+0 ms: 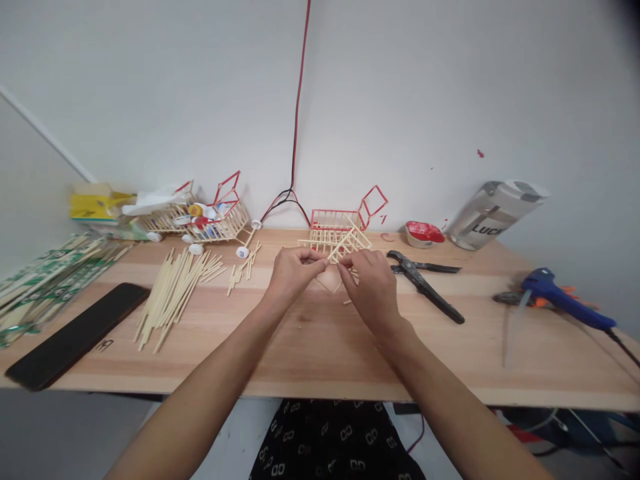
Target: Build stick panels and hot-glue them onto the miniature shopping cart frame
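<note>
Both my hands meet over the middle of the wooden table (pixel 320 347). My left hand (pixel 293 272) pinches one end of a small lattice panel of pale sticks (pixel 346 247). My right hand (pixel 369 288) is closed on the same panel from the right, fingers curled round its lower sticks. The panel is tilted, held just above the tabletop. Right behind it stands a small stick cart with red rails (pixel 336 223).
A loose pile of pale sticks (pixel 173 293) lies left of centre, a black flat slab (pixel 75 333) and wrapped chopstick packs (pixel 45 280) further left. Black cutters (pixel 425 283), a red-filled lid (pixel 423 233), a blue glue gun (pixel 560 297) and another stick cart (pixel 213 217) surround the hands.
</note>
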A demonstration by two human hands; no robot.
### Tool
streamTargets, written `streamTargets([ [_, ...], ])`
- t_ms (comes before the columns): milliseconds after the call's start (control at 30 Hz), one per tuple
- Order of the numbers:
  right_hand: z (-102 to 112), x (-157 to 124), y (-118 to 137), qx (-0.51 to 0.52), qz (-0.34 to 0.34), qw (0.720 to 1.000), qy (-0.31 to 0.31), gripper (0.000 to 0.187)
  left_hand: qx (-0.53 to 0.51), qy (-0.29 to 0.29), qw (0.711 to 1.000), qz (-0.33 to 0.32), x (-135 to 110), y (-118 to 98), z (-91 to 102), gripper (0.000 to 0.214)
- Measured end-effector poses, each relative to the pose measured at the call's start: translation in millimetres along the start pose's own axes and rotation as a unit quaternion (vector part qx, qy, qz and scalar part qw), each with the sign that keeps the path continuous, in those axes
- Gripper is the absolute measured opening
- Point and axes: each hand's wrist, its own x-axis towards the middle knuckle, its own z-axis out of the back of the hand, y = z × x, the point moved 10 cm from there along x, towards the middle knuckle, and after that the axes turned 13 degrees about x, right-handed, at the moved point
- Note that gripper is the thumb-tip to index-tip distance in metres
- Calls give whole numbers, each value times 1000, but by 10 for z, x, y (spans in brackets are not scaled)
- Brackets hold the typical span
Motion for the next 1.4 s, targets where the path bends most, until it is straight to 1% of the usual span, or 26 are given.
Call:
streamTargets([
  [233, 7, 3, 8, -4, 12, 1000, -9, 13, 6, 7, 1000, 13, -27, -31, 5, 15],
  [433, 9, -4, 6, -10, 12, 1000, -11, 14, 10, 11, 1000, 10, -42, -54, 8, 13],
  [800, 9, -24, 18, -21, 9, 1000, -9, 16, 18, 7, 1000, 1, -32, -34, 13, 11],
  [1000, 19, -17, 29, -28, 6, 1000, -8, 15, 3, 11, 1000, 4, -45, -36, 1, 13],
  [1200, 27, -15, 44, -25, 10, 1000, -9, 15, -6, 3, 1000, 6, -37, -37, 22, 12],
  [1400, 25, -16, 30, -17, 14, 1000, -10, 14, -5, 12, 1000, 7, -42, -40, 12, 12],
])
